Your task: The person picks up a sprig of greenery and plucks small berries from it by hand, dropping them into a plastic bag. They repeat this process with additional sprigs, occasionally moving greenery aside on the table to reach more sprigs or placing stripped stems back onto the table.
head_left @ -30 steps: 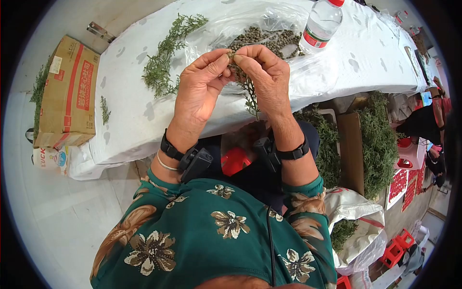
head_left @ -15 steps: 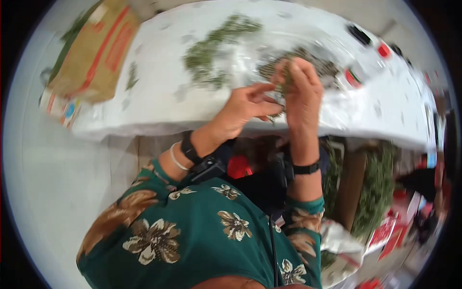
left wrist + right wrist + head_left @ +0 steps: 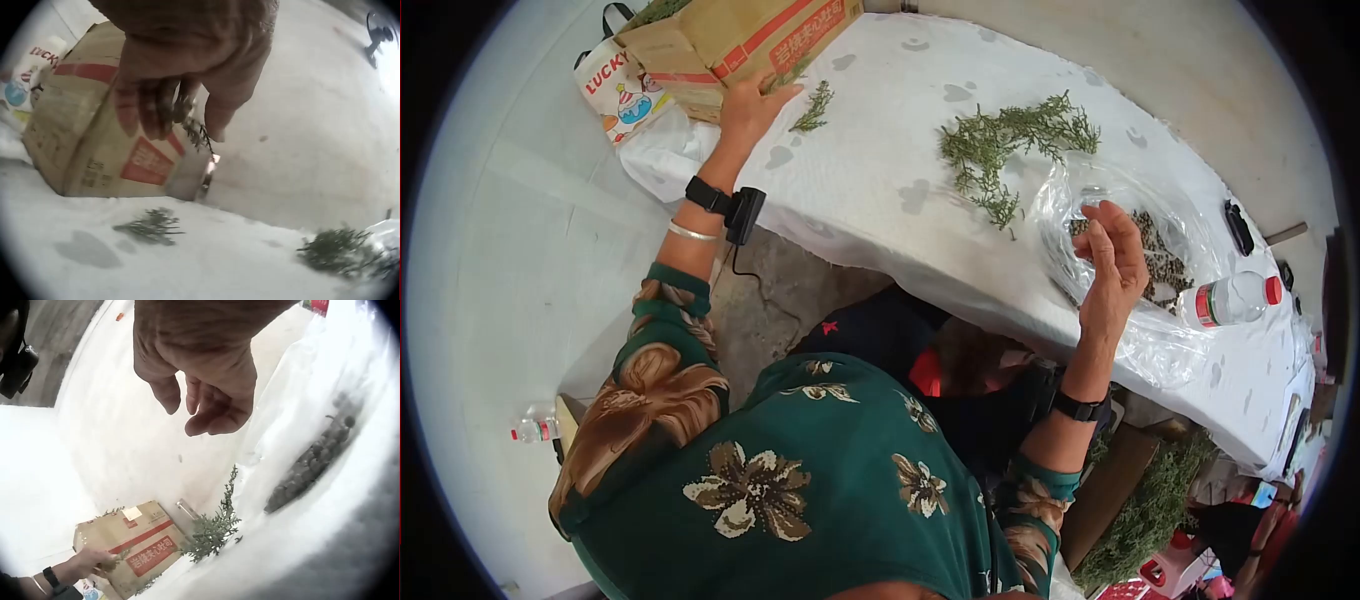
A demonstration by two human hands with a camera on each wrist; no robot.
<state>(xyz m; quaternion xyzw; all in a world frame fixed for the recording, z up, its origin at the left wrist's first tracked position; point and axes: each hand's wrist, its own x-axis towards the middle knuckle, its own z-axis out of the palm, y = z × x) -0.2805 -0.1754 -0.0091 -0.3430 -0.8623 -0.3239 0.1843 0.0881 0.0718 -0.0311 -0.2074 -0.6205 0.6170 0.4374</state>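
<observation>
In the head view my left hand [image 3: 748, 110] is stretched out to the cardboard box [image 3: 700, 50] at the table's far left. It holds a small evergreen sprig [image 3: 197, 134], whose tip shows below the fingers in the left wrist view. My right hand [image 3: 1115, 265] hovers over a clear plastic bag [image 3: 1055, 235] with its fingers loosely bent and nothing visible in them. Many small round brownish pieces [image 3: 1168, 262], like berries or little cones, lie in the bag. Left of the bag lies a larger evergreen branch [image 3: 1010, 145]; a single loose sprig [image 3: 813, 107] lies near the box.
A water bottle with a red cap [image 3: 1238, 299] lies across the bag's right side in the head view. A black object [image 3: 1238, 228] is near the table's back edge. Under the table at right, more greenery [image 3: 1150, 510] stands beside a cardboard panel. A "LUCKY" bag [image 3: 625, 90] hangs beside the box.
Both hands were together, working at a sprig over the bag. They have separated: the left hand swung left to the box with a sprig, while the right stayed by the bag. The head view turned left.
</observation>
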